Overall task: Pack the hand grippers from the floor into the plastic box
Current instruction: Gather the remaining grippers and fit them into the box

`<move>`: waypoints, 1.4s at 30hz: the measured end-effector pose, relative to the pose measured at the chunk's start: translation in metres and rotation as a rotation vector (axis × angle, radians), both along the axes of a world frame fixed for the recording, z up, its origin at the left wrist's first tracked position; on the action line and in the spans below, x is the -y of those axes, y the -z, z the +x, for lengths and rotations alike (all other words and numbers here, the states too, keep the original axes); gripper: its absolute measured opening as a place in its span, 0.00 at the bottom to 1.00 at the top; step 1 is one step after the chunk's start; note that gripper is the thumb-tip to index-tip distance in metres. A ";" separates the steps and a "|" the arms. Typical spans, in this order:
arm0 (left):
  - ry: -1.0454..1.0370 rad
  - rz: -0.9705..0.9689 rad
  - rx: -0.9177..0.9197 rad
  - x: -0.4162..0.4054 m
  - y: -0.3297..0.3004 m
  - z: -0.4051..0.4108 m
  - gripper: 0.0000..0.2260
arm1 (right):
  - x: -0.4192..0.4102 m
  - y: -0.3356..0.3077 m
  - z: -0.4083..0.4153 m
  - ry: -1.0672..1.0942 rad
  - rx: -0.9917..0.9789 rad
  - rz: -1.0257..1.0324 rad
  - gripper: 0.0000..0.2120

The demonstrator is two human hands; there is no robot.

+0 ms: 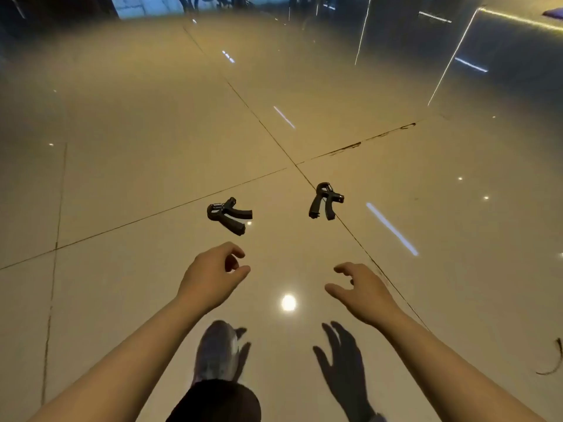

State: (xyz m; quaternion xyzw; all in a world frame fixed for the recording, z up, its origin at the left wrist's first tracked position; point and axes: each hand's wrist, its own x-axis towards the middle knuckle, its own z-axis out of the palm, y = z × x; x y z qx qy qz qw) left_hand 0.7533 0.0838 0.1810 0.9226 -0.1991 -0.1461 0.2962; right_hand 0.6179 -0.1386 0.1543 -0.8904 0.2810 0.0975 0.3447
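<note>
Two black hand grippers lie on the glossy beige tiled floor. The left one (229, 215) lies on its side with its handles pointing right. The right one (324, 201) lies on a tile joint, its handles pointing toward me. My left hand (213, 274) hovers just short of the left hand gripper, fingers loosely curled, holding nothing. Below the right hand gripper my right hand (362, 289) is stretched out, fingers spread and relaxed, also holding nothing. No plastic box is in view.
My grey shoe (217, 351) and dark trouser leg (216, 402) are below the hands. Dark glossy wall panels (457, 41) stand at the far right. A thin dark cord (553, 359) lies at the right edge. Tiled floor (137, 132) stretches out on all sides.
</note>
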 end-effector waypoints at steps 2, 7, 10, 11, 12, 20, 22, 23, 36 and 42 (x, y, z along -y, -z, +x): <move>-0.008 0.038 -0.020 0.007 0.026 0.041 0.11 | 0.016 0.023 0.036 -0.020 -0.040 -0.003 0.24; 0.032 0.146 -0.037 0.026 0.103 0.131 0.16 | 0.048 0.087 0.119 -0.192 -0.199 -0.274 0.26; 0.039 0.165 -0.058 0.032 0.144 0.161 0.19 | 0.053 0.121 0.152 -0.316 -0.275 -0.385 0.26; 0.054 0.167 -0.060 0.033 0.156 0.168 0.20 | 0.057 0.129 0.162 -0.350 -0.288 -0.417 0.26; 0.077 0.185 -0.046 0.033 0.166 0.176 0.21 | 0.063 0.137 0.172 -0.373 -0.302 -0.439 0.26; 0.302 0.295 0.254 0.045 0.207 0.240 0.38 | 0.121 0.167 0.277 -0.308 -0.375 -0.493 0.27; 0.444 0.378 0.232 0.052 0.209 0.260 0.45 | 0.118 0.173 0.286 -0.289 -0.382 -0.542 0.25; 0.495 0.424 0.193 0.057 0.209 0.270 0.47 | 0.114 0.176 0.286 -0.283 -0.383 -0.591 0.25; 0.578 0.313 0.240 0.068 0.218 0.199 0.43 | 0.097 0.174 0.143 -0.660 -0.166 -0.618 0.16; 0.377 0.054 0.009 0.067 0.197 0.114 0.44 | 0.088 0.174 0.084 -0.774 -0.043 -0.669 0.19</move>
